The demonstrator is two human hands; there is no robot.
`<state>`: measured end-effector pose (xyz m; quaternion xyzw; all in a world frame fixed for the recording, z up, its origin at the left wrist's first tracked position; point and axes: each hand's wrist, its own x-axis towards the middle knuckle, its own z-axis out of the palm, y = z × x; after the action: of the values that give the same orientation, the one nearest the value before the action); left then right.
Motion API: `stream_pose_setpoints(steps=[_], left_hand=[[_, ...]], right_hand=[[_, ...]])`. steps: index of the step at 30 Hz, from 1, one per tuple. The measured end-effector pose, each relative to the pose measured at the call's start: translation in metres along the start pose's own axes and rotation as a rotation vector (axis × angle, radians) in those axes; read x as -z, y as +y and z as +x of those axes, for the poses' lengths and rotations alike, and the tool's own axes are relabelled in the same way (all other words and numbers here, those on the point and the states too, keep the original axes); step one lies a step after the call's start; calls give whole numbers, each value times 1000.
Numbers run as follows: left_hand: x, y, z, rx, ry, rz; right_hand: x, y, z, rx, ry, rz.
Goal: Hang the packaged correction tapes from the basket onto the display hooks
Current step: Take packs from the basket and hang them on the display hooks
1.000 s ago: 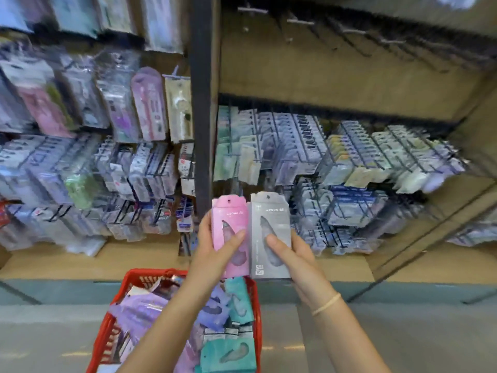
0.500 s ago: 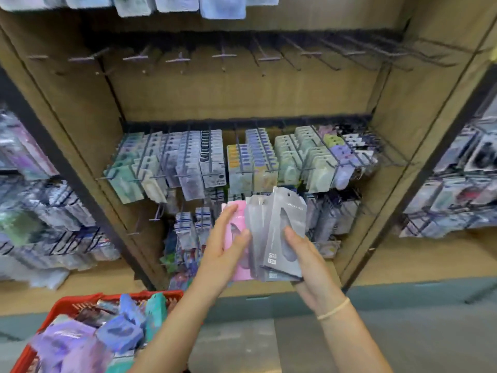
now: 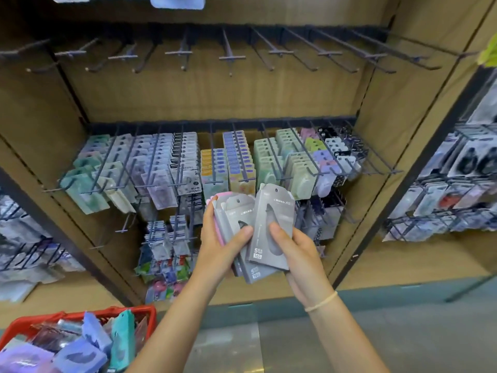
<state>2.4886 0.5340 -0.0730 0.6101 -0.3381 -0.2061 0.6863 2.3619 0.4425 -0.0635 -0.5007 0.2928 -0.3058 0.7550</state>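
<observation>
**Grey packs fanned below bare hooks**

The grey correction tape pack (image 3: 273, 227), upright with its hang hole on top, sits pinched in the right hand (image 3: 294, 249); the left hand (image 3: 219, 246) grips the remaining stack (image 3: 234, 219). Empty display hooks (image 3: 231, 53) lie well above both; the red basket (image 3: 80, 316) below left.

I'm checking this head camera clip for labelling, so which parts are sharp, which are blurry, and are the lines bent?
Head view: the grey packs in both hands are sharpest, print partly readable; the red basket and side racks are soft and smeared; the shelf posts splay outward from wide-angle distortion; lighting is even, without strong glare.
</observation>
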Motion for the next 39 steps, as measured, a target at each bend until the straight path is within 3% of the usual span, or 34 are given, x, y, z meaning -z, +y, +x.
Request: stream_pose_setpoints(steps=[5,12,22,26,32,39], left_hand=[[7,0,35,-11,22,-78],[-6,23,69,-107,48,-106],[-60,112,89,-431,20,8],[-79,166,124,-602,125,45],[-100,217,173,-599,223,-70],[-100,223,191,-510,108,-105]], right_hand=[[-11,-15,32,76,28,-85],[-5,-61,66,192,-54,-159],[19,-169,71,582,-276,-278],[14,-217,80,647,-300,-246],[-4,-258,97,663,-341,-84],[-24,-277,113,704,-303,-70]])
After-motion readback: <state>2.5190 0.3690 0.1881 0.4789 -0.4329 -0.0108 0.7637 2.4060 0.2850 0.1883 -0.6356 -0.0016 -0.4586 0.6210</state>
